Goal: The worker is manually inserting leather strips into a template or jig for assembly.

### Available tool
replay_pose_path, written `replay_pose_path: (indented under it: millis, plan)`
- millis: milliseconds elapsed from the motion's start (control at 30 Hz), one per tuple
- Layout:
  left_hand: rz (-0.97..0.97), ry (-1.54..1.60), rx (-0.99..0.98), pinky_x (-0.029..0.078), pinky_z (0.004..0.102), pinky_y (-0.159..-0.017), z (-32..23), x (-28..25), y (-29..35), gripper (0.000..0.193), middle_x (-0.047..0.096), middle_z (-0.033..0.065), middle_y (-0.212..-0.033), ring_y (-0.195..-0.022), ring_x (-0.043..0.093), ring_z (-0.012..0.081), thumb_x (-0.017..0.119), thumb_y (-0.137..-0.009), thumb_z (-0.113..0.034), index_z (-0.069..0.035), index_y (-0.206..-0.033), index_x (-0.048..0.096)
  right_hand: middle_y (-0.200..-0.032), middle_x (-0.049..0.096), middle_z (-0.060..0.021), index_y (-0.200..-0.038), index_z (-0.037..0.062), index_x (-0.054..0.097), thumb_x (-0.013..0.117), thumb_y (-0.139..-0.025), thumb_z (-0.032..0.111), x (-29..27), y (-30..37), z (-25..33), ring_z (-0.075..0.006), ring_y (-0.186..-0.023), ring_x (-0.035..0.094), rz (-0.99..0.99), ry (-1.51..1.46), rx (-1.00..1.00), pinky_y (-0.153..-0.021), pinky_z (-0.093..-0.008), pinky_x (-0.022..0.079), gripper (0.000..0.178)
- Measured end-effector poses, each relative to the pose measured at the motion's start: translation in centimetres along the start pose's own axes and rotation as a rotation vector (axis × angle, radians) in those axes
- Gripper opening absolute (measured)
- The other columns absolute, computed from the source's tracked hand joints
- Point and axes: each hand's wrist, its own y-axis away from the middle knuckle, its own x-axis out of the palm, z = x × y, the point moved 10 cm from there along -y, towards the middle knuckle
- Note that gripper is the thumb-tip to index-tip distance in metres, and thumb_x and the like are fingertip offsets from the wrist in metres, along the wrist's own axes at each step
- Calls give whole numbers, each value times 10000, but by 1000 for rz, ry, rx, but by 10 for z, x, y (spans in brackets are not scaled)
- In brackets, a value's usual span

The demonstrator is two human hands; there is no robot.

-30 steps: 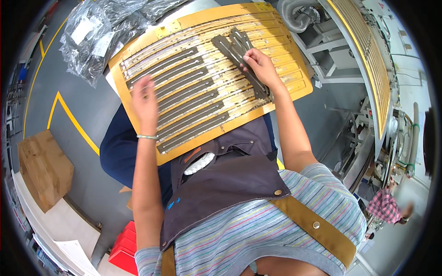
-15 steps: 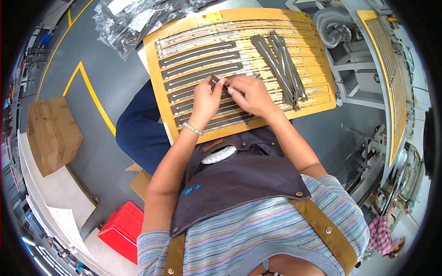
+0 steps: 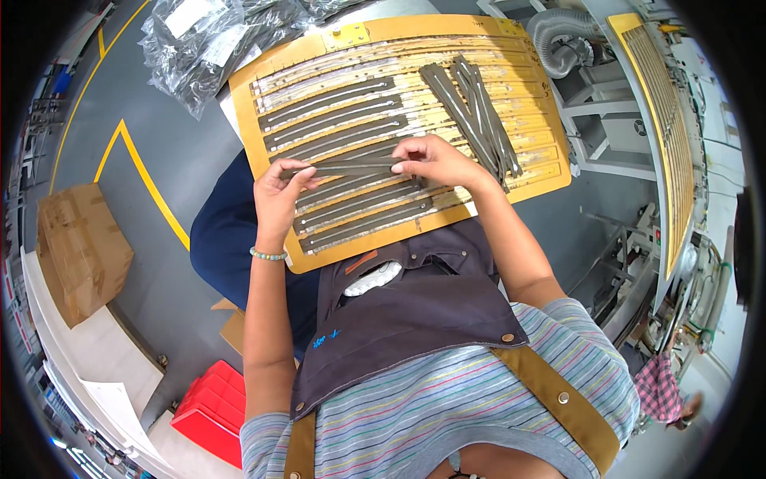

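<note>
A dark grey strip (image 3: 355,168) is stretched level between my two hands, just over the yellow slotted board (image 3: 535,185). My left hand (image 3: 279,188) pinches its left end between thumb and fingers. At the other end my right hand (image 3: 435,162) closes thumb and fingertips on it. Several similar strips (image 3: 331,102) with a thin pale line along them lie side by side in the board's slots, above and below my hands. A loose crossed pile of dark strips (image 3: 479,120) rests on the right half of the board.
Clear plastic bags (image 3: 203,60) with dark contents lie beyond the board's far left corner. Another yellow slotted board (image 3: 658,128) stands at the right, near a grey flexible duct (image 3: 558,44). A cardboard box (image 3: 84,251) and a red bin (image 3: 211,411) are at the left.
My hands were close together over the board's middle. My left hand has moved left, and the strip now spans straight between them. The whole view has shifted slightly.
</note>
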Motion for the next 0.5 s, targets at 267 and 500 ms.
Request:
replay_pose_path:
  millis: [267, 500]
  plan:
    - [-102, -148, 28, 427, 215, -695, -1, -43, -54, 206, 582, -42, -872, -769, 496, 54, 656, -1058, -91, 8, -1190, 780, -901, 665, 74, -1009, 52, 726, 755, -1001, 122, -64, -31, -20, -16, -839, 575, -234, -40, 24, -760, -214, 485, 76]
    - [-443, -211, 109, 541, 255, -663, -1, -85, -130, 130, 746, 43, -856, -754, 688, 91, 771, -970, -101, 19, -1019, 776, -852, 698, 52, -956, 106, 673, 739, -1022, 237, -115, -119, 0, -26, -732, 602, -315, -7, 44, -659, -201, 492, 160]
